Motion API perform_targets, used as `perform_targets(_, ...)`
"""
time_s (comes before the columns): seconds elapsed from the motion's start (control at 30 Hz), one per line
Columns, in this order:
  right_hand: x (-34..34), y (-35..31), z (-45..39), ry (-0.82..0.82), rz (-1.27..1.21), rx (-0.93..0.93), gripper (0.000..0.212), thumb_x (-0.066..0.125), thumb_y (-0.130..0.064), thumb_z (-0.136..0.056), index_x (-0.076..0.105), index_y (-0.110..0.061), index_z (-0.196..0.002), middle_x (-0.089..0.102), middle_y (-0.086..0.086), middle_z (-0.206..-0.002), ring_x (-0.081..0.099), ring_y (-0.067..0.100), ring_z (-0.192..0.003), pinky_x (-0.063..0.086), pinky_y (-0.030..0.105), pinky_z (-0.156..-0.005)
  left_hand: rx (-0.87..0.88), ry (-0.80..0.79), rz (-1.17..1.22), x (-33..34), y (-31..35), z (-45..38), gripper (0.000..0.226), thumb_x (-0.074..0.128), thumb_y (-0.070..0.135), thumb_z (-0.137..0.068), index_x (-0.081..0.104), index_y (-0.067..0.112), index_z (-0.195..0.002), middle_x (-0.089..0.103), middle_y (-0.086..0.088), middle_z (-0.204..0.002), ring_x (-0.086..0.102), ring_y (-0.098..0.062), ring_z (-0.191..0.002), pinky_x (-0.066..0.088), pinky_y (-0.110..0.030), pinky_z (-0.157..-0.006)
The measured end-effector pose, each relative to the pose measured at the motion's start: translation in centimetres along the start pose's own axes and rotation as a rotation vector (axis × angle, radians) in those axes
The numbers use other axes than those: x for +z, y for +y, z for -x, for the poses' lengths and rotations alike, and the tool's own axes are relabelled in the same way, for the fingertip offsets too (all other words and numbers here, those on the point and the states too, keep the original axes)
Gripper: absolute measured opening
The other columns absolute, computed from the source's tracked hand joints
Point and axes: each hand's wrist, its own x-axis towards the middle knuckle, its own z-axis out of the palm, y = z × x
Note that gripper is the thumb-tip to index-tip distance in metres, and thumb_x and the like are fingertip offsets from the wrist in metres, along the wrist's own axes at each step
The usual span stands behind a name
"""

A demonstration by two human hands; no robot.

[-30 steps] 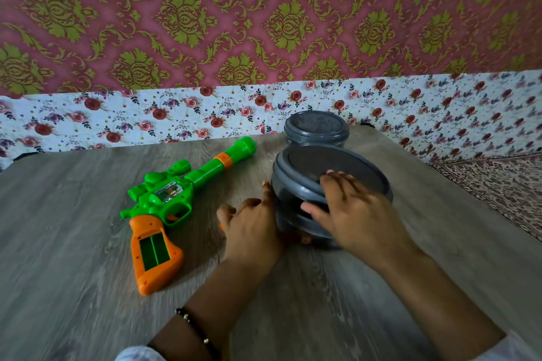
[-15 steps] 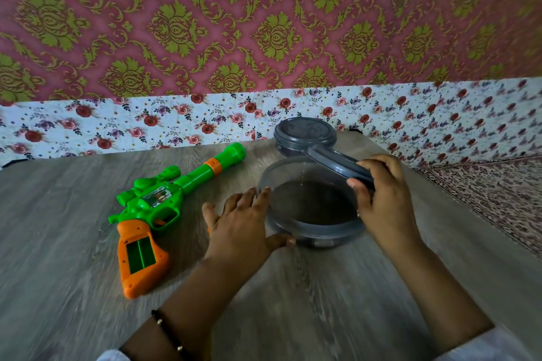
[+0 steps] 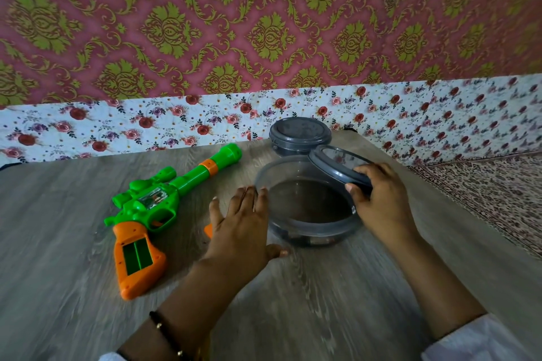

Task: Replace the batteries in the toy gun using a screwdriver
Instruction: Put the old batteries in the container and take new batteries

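A green and orange toy gun (image 3: 152,208) lies on the wooden table, its orange grip towards me with the green battery bay showing. To its right stands a round grey container (image 3: 308,231), uncovered. My left hand (image 3: 243,226) rests against its left wall with straight fingers. My right hand (image 3: 381,199) grips the grey lid (image 3: 334,164), held tilted above the container's right rim. A small orange piece (image 3: 208,230) peeks out from under my left hand. No screwdriver is visible.
A second, smaller grey container (image 3: 299,133) with its lid on stands behind the first, near the table's (image 3: 322,302) back edge. A floral wall runs along the back. A patterned cloth (image 3: 484,184) lies off the right edge.
My right hand has lifted the lid off the big container and tilted it up to the right. My left hand has flattened against the container's left side.
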Motion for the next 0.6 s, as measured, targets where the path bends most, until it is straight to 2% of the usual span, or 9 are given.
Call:
perform_targets(0.07,-0.4,-0.2,0.1,0.056,0.041,-0.043,0.032,0.069,-0.018,-0.080,0.061,-0.010,-0.110,0.057,0.011,-0.115,0.051,0.032,-0.110,0.043,0.054,-0.092,0.066,-0.007,-0.038,-0.1,-0.1,0.1,0.102,0.050,0.066,-0.082,-0.006,0.017,-0.151,-0.016,-0.007,-0.159,-0.017,-0.022,-0.146,-0.009,-0.052,-0.115)
perform_targets(0.1,-0.6,-0.5,0.3,0.100,0.027,-0.088,0.031,0.070,-0.015,-0.079,0.063,-0.010,-0.109,0.058,0.010,-0.113,0.052,0.030,-0.107,0.046,0.051,-0.090,0.118,-0.003,-0.034,-0.4,-0.2,0.1,0.097,0.048,0.065,-0.084,-0.003,0.018,-0.152,-0.019,-0.005,-0.159,-0.019,-0.021,-0.146,-0.011,-0.050,-0.115)
perform_targets(0.17,-1.4,-2.1,0.5,0.121,-0.083,-0.194,0.025,0.069,-0.009,-0.080,0.066,-0.010,-0.105,0.060,0.006,-0.107,0.055,0.022,-0.100,0.048,0.030,-0.084,0.214,0.015,0.029,-1.3,-0.4,0.1,0.082,0.046,0.061,-0.088,0.009,0.024,-0.152,-0.008,0.002,-0.161,-0.010,-0.015,-0.147,-0.010,-0.044,-0.116)
perform_targets(0.23,-1.8,-3.9,0.5,-0.073,-0.173,-0.278,0.019,0.066,-0.004,-0.082,0.070,-0.012,-0.098,0.063,-0.002,-0.096,0.057,0.011,-0.090,0.040,0.008,-0.077,0.294,0.024,0.094,-2.1,-0.4,-0.1,0.063,0.046,0.053,-0.092,0.028,0.028,-0.147,0.022,0.007,-0.157,0.016,-0.010,-0.145,-0.001,-0.037,-0.118)
perform_targets(0.27,-1.9,-4.8,0.4,-0.254,-0.175,-0.296,0.018,0.064,-0.003,-0.082,0.071,-0.015,-0.094,0.064,-0.006,-0.091,0.058,0.007,-0.085,0.040,0.005,-0.073,0.332,0.025,0.101,-2.4,-0.4,-0.3,0.053,0.046,0.049,-0.094,0.038,0.029,-0.142,0.037,0.009,-0.150,0.028,-0.008,-0.140,0.003,-0.033,-0.118)
perform_targets(0.37,-1.9,-7.2,-0.7,-0.774,0.126,-0.248,0.024,0.057,-0.003,-0.083,0.061,-0.022,-0.070,0.060,-0.004,-0.073,0.055,0.008,-0.068,0.045,0.024,-0.062,0.418,0.010,0.061,-3.1,-0.2,-1.2,0.031,0.048,0.037,-0.095,0.060,0.030,-0.123,0.062,0.008,-0.126,0.050,-0.013,-0.122,0.019,-0.030,-0.110)
perform_targets(0.43,-1.7,-8.2,-1.8,-0.931,0.313,-0.195,0.025,0.055,-0.005,-0.084,0.048,-0.022,-0.066,0.052,-0.001,-0.070,0.048,0.010,-0.061,0.038,0.024,-0.053,0.436,-0.028,0.020,-3.4,0.0,-1.9,0.028,0.047,0.031,-0.095,0.063,0.030,-0.118,0.066,0.005,-0.119,0.056,-0.018,-0.113,0.030,-0.034,-0.107)
perform_targets(0.53,-1.2,-8.9,-3.2,-1.076,0.447,-0.166,0.010,0.059,-0.006,-0.083,0.055,-0.014,-0.085,0.055,0.004,-0.080,0.052,0.017,-0.068,0.041,0.025,-0.057,0.427,-0.131,-0.048,-3.7,0.3,-2.7,0.027,0.047,0.027,-0.095,0.065,0.027,-0.116,0.066,-0.001,-0.115,0.058,-0.022,-0.107,0.038,-0.039,-0.100)
perform_targets(0.6,-0.7,-9.0,-3.6,-1.142,0.546,-0.150,0.028,0.059,-0.006,-0.084,0.057,-0.006,-0.111,0.057,0.011,-0.098,0.055,0.022,-0.084,0.044,0.031,-0.070,0.408,-0.198,-0.066,-3.9,0.6,-3.1,0.026,0.048,0.026,-0.096,0.065,0.024,-0.115,0.065,-0.004,-0.115,0.057,-0.023,-0.107,0.041,-0.039,-0.097)
